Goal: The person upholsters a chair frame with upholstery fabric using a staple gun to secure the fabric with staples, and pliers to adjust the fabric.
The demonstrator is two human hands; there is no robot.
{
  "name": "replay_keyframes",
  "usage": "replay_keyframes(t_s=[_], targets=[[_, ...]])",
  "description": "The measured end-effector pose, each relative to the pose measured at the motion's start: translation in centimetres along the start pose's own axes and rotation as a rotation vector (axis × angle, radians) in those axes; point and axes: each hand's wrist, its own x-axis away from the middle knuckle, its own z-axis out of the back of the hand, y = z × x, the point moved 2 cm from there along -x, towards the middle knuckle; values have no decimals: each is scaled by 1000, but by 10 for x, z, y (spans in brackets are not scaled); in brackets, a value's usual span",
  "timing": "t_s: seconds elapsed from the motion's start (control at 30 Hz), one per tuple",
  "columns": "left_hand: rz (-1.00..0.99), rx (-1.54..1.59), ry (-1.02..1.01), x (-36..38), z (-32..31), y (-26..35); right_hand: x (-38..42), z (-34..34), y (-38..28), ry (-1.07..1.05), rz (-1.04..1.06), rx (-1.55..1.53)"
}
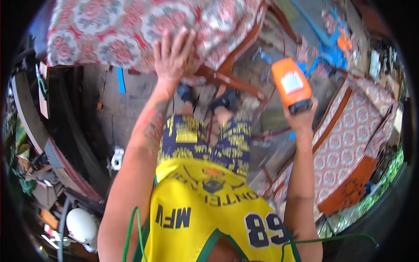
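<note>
L hand (175, 56) spread flat on floral fabric (118, 48), R hand (301, 117) round boxy blk-ended orange item (290, 82)

"What sort of place is this?"
"A furniture workshop, it seems, probably for upholstery. Red-and-white floral fabric (109, 32) drapes over a piece with reddish-brown wooden legs (233, 82), and a second wooden-framed piece in pale floral cloth (342, 135) lies at the right."
"Couldn't it be someone's home?"
"Perhaps, but look at the floor of worn grey-brown wooden planks (102, 89): small scraps lie about it, and there's a bright blue tangle (329, 49) (too blurred to tell what) near the far side."
"And the left edge?"
"Heaped clutter, with a long, curved grey board (27, 107) in it"
</note>
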Motion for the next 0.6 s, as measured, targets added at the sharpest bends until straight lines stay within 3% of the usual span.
replay_keyframes(t_s=[0.07, 0.23, 0.37, 0.43, 0.6], targets=[[17, -20, -89, 2, 2, 0, 5, 9, -7, -61, -133, -68], [35, -13, -86, 2, -3, -3, 20, 19, -14, -32, -170, -257], [25, -31, -68, 0, -3, -4, 38, 27, -5, -51, -135, -207], [27, -39, -61, 1, 0, -1, 56, 28, 12, -19, -257, -112], [19, -28, -11, -2, 6, 0, 44, 37, 37, -36, -188, 17]])
